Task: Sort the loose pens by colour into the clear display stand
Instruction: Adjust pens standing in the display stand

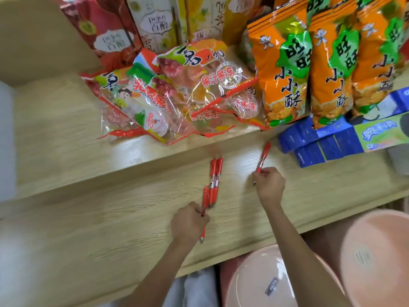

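My left hand [189, 220] grips a red pen [202, 234] on the wooden shelf [110, 218]; its tip sticks out below my fist. Just above that hand lie two or three more red pens [214, 180] side by side, touching each other. My right hand [269, 185] pinches the lower end of another red pen [264, 156], which points up and away toward the blue boxes. No clear display stand is in view.
Bags of jelly snacks [177, 96] and orange snack bags [321, 63] stand at the shelf's back. Blue boxes [321, 140] are stacked at the right. Tall gift boxes [132, 25] stand behind. Pink plastic basins [287, 280] sit below the shelf's front edge.
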